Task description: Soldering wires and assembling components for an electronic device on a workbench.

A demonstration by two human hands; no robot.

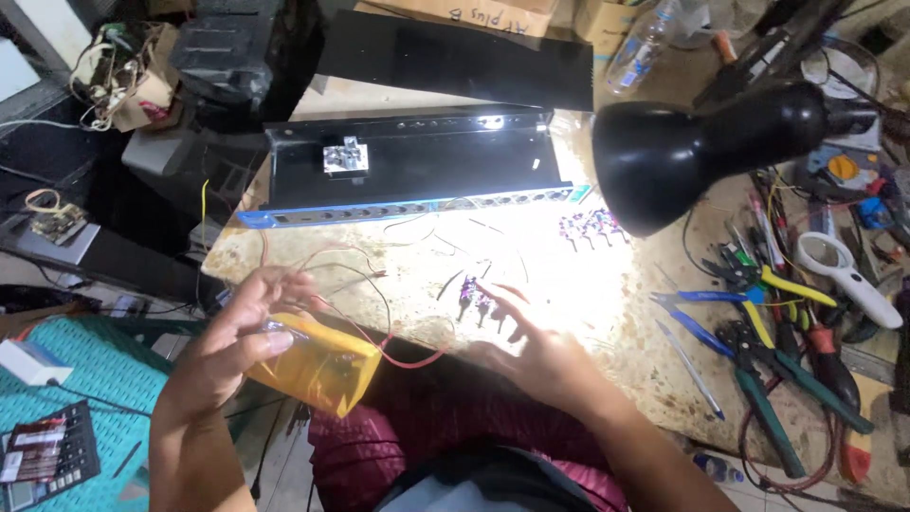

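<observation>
My left hand has its fingers closed around a yellow tape-wrapped block with thin red wires, held just off the near edge of the worn stone-topped bench. My right hand lies flat on the bench, fingers spread and holding nothing, fingertips beside small purple components. Beyond sit a long black metal chassis with a blue front rail and a black desk lamp.

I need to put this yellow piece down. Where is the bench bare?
Bare patch: between the black chassis and the right hand, though small parts dot it. Crowded: the right side, under pliers and a magnifier.
</observation>
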